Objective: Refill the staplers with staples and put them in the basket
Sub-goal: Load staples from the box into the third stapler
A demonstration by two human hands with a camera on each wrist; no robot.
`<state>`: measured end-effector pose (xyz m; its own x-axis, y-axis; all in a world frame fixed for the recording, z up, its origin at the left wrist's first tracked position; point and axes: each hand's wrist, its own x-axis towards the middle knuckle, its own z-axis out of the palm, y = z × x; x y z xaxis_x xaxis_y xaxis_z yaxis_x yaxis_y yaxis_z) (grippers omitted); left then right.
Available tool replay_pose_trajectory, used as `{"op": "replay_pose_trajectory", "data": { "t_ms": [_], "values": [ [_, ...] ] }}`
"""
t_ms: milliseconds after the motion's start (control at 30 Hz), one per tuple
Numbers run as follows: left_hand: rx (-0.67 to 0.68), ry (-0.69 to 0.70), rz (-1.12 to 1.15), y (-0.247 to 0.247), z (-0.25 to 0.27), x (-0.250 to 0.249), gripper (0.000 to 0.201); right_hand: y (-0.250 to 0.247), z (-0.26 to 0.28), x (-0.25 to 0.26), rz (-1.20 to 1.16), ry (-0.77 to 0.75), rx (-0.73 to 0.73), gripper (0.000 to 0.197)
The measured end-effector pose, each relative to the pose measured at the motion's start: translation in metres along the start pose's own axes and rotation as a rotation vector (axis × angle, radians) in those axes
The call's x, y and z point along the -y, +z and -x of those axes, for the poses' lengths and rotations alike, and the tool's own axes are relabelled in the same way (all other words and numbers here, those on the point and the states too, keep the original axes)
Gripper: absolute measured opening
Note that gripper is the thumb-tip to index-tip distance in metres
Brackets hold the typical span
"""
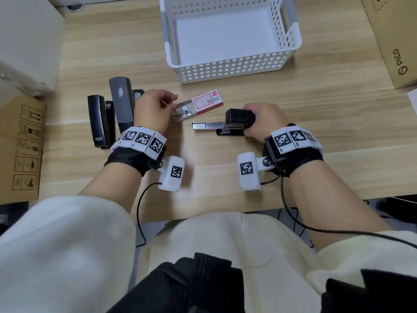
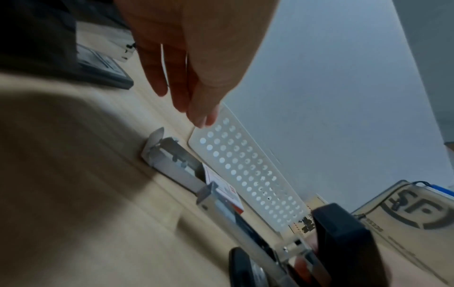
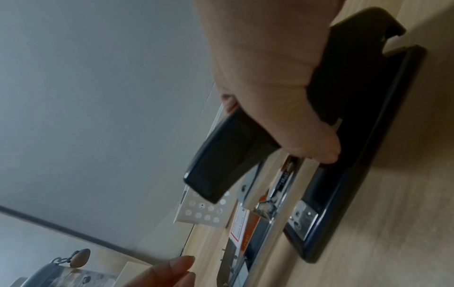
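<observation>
My right hand (image 1: 264, 119) grips a black stapler (image 1: 239, 119) lying on the table, its top swung open. The bare metal magazine (image 1: 207, 126) sticks out to the left. In the right wrist view my fingers wrap the stapler's raised top (image 3: 233, 161) above its base (image 3: 356, 155). My left hand (image 1: 173, 99) hovers over the open tray (image 1: 182, 111) of the red-and-white staple box (image 1: 206, 101). It pinches a small grey staple strip (image 1: 176, 94) at its fingertips (image 2: 203, 116). The white perforated basket (image 1: 230, 68) stands empty behind the box.
Three more staplers lie at the left: a black one (image 1: 100, 120), a bigger grey one (image 1: 120, 100) and one partly hidden by my left hand (image 1: 138, 94). A cardboard box (image 1: 392, 41) stands at the right, another (image 1: 22, 147) at the left edge.
</observation>
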<state>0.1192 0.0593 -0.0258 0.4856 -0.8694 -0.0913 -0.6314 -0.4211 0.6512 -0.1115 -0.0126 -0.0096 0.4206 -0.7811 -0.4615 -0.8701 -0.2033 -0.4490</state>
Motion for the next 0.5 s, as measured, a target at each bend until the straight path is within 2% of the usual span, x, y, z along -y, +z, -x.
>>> {"op": "replay_pose_trajectory", "data": {
  "t_ms": [167, 300, 500],
  "values": [
    [0.099, -0.04, -0.187, 0.008, -0.009, -0.003, 0.011, 0.002, -0.001, -0.001, -0.002, 0.002, -0.012, 0.038],
    [0.192, -0.063, -0.344, 0.014, -0.011, -0.004, 0.022, 0.001, -0.001, -0.001, 0.002, 0.008, -0.004, 0.039],
    [0.204, -0.099, -0.356, 0.016, -0.012, -0.004, 0.023, 0.001, -0.001, -0.001, 0.004, 0.009, -0.009, 0.038]
  ]
}}
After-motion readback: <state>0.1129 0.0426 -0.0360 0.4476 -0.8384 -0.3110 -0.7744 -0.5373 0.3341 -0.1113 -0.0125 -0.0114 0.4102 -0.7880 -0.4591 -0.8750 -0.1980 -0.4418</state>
